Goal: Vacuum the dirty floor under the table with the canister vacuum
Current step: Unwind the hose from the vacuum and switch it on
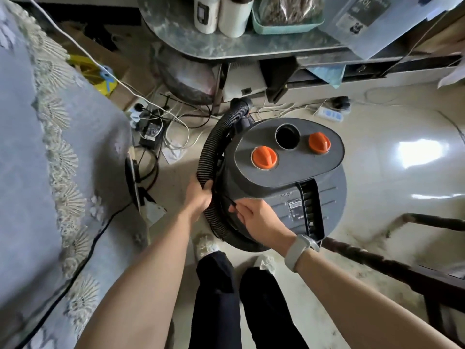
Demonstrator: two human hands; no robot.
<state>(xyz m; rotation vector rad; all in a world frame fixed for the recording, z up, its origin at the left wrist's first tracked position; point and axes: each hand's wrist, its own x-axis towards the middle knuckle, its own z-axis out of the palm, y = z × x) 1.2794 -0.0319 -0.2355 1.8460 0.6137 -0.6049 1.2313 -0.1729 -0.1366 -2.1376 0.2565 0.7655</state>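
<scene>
Left hand (198, 197) fingers curl round the hose (214, 149); right hand (256, 217) pinches a black cord (230, 201).

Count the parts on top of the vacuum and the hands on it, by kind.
Round orange plastic knobs on the dark grey canister vacuum: 2
Round open black port: 1
Ribbed black hose: 1
Hands: 2, left hand on the hose, right hand pinching a thin black cord
Total: 6

Both hands on the canister vacuum (284, 180) — left hand (198, 197) gripping its hose (214, 147).
</scene>
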